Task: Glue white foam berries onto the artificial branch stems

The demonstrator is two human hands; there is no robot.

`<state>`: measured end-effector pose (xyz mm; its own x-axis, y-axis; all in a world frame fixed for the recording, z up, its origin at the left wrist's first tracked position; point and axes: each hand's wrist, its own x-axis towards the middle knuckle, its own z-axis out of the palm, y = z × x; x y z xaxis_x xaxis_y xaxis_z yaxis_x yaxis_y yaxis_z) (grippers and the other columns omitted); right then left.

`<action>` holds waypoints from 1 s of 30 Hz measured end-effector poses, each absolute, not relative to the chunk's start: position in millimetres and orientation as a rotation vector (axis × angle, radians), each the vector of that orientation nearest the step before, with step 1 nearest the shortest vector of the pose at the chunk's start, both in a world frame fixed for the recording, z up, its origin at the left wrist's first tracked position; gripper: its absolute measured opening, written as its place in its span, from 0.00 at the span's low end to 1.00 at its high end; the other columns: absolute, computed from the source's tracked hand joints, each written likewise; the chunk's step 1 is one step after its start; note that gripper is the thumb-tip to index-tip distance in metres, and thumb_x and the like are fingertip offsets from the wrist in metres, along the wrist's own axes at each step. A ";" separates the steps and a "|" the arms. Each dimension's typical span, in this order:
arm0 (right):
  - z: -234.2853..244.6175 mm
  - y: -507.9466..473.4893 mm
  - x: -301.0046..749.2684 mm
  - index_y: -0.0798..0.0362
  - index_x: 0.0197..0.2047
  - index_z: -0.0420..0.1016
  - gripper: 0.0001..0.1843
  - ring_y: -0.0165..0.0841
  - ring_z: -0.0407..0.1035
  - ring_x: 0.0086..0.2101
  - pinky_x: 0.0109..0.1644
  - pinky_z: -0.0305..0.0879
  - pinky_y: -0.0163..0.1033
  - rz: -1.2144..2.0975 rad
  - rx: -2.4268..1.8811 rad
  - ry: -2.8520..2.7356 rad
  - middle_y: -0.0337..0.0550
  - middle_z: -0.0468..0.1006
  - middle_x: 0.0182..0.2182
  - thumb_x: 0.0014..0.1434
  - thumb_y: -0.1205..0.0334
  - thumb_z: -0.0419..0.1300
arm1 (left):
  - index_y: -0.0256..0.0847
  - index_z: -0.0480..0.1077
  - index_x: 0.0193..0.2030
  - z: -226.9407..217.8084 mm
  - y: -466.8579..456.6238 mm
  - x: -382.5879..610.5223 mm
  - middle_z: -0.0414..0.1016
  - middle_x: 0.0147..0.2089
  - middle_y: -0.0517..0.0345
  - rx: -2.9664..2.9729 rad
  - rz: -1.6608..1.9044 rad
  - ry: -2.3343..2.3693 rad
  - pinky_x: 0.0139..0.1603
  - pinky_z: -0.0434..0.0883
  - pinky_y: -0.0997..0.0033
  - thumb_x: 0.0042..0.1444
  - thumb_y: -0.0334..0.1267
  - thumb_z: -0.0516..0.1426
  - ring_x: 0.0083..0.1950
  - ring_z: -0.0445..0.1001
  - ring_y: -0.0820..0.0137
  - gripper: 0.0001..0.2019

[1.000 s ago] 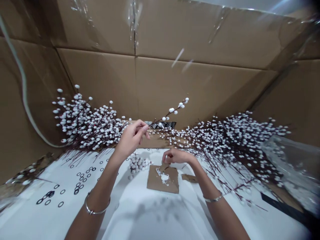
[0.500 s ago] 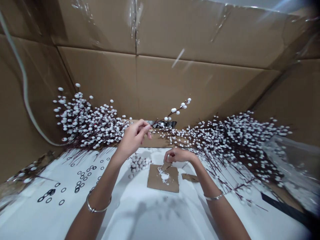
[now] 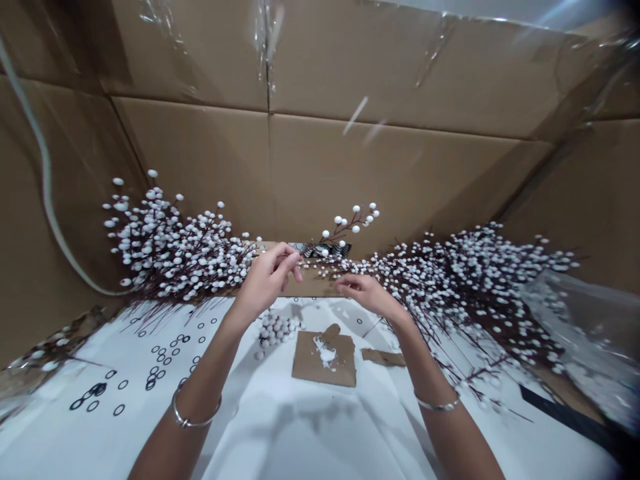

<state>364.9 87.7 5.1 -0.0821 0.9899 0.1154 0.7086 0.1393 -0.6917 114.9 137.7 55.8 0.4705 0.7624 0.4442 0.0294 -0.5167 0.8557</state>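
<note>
- Well, at the far left, a pale flexible cable (image 3: 46,180) curves down the corrugated cardboard wall (image 3: 190,173), whose seams carry glossy clear tape (image 3: 265,47).
- Below it, a dense heap of thin reddish-brown twigs (image 3: 170,257) studded with round white berries spreads toward the middle of the frame.
- At lower left, small black rings (image 3: 165,357) dot a smooth white sheet (image 3: 280,433); whether they are printed or loose is hard to tell.
- Left of centre, the left hand (image 3: 267,280) is curled, its fingertips drawn narrowly together at the base of a slender berry sprig (image 3: 347,227) that angles up and right. Whether they grip the stem, I cannot tell. A plain silver bangle (image 3: 196,417) circles the wrist.
- Just below that hand sits a knobbly cluster of white balls (image 3: 276,330).
- At centre, a rough cardboard square (image 3: 325,370) lies flat on the sheet, smeared with thick white paste (image 3: 325,352), a small cardboard tab (image 3: 331,331) at its top edge.
- Right of centre, the right hand (image 3: 370,297) is empty as far as shows, its fingers lightly curved and slightly parted just beside the berry twigs. A thin silver bracelet (image 3: 437,405) sits at its wrist, and a cardboard strip (image 3: 383,357) lies below it.
- At the far right, a larger mass of berry twigs (image 3: 480,280) meets a crumpled clear plastic bag (image 3: 575,333).
</note>
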 end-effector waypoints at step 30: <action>46.8 57.1 312.3 0.51 0.34 0.68 0.04 0.20 0.51 0.15 0.18 0.45 0.29 0.844 -0.807 -0.942 0.31 0.69 0.21 0.57 0.61 0.59 | 0.35 0.73 0.37 -5.3 186.3 123.8 0.77 0.37 0.45 2.509 0.159 1.468 0.43 0.67 0.63 0.63 0.32 0.51 0.42 0.76 0.59 0.10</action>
